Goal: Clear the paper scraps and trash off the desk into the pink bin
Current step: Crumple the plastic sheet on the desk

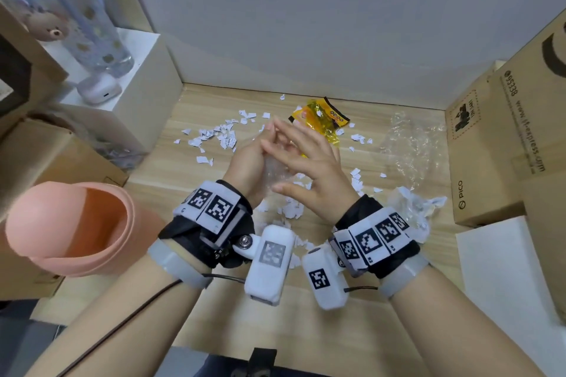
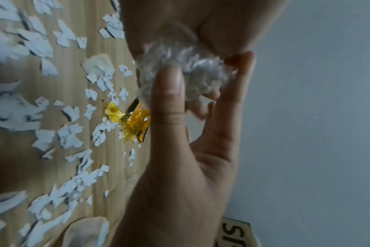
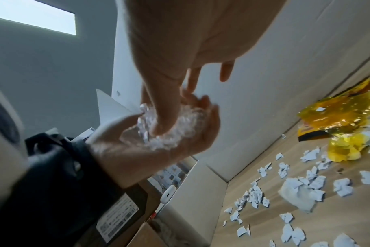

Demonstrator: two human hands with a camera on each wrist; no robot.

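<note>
Both hands meet above the middle of the desk (image 1: 352,330). My left hand (image 1: 248,159) cups a crumpled wad of clear plastic (image 1: 275,173), thumb and fingers curled round it (image 2: 192,73). My right hand (image 1: 309,159) lies over it with straight fingers, and its thumb presses into the wad (image 3: 171,132). The pink bin (image 1: 76,223) stands open at the left edge, close to my left wrist. White paper scraps (image 1: 220,138) litter the desk under and around the hands. A yellow wrapper (image 1: 321,119) lies behind the hands. A clear plastic sheet (image 1: 410,144) lies at the right.
Cardboard boxes (image 1: 505,131) wall off the right side, with a white box (image 1: 505,269) in front of them. A white box (image 1: 137,107) at the back left carries an earbud case (image 1: 98,90) and a clear bottle (image 1: 92,24). A crumpled scrap (image 1: 410,205) lies beside my right wrist.
</note>
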